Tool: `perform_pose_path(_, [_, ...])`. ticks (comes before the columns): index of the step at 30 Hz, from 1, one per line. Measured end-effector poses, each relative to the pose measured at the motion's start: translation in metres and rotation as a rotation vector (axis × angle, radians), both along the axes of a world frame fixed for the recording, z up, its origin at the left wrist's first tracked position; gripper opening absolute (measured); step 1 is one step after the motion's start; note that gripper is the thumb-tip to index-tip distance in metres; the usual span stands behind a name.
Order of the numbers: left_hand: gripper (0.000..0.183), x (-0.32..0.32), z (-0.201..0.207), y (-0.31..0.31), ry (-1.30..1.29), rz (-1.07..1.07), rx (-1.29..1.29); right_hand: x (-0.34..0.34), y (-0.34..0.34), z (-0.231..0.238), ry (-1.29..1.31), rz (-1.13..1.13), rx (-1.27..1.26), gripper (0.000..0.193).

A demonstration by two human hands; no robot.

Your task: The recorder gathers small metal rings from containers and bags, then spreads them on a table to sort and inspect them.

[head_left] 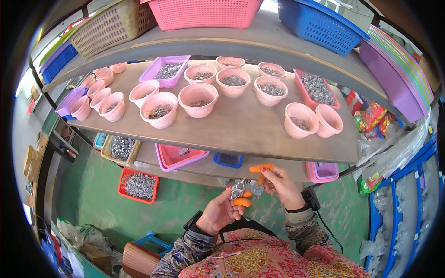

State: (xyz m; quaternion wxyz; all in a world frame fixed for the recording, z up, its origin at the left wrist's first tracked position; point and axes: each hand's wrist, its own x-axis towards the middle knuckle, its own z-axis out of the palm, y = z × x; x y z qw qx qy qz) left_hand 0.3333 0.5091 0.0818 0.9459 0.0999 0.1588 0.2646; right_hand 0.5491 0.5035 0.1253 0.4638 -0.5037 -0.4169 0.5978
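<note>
In front of my body, my left hand [221, 210] is closed around small silvery metal pieces [238, 190], with orange finger cots on some fingertips. Clear, crinkled plastic [254, 188] shows just beside these pieces, between my two hands. My right hand [280, 185] is raised a little higher and to the right, also wearing orange finger cots. Its thumb and forefinger are pinched together; whatever may be between them is too small to make out.
Ahead, a shelf [259, 134] carries several pink bowls [198, 99] of metal parts and a pink tray [315, 88]. Baskets, including a blue basket [320, 25], line the upper shelf. A red basket [138, 185] sits on the green floor; a blue rack [396, 213] stands right.
</note>
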Motion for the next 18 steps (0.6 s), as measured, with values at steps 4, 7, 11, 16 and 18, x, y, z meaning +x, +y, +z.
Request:
perform_pose_path(4, [0.055, -0.011, -0.002, 0.003, 0.0, -0.028, 0.037, -0.004, -0.014, 0.001, -0.025, -0.035, -0.01, 0.033])
perform_pose_path(7, [0.056, -0.023, -0.005, 0.005, -0.015, -0.071, 0.044, -0.02, -0.024, 0.017, -0.069, -0.002, -0.016, 0.031])
perform_pose_path(11, [0.057, -0.035, -0.012, 0.006, -0.155, -0.171, 0.127, -0.044, -0.026, 0.027, -0.146, 0.07, 0.018, 0.029])
perform_pose_path(16, [0.056, -0.045, -0.001, 0.004, -0.028, -0.148, 0.108, -0.067, -0.014, 0.018, -0.161, 0.15, 0.105, 0.026])
perform_pose_path(18, [0.055, -0.048, 0.0, 0.004, -0.02, -0.139, 0.151, -0.071, -0.01, 0.013, -0.186, 0.155, 0.108, 0.025])
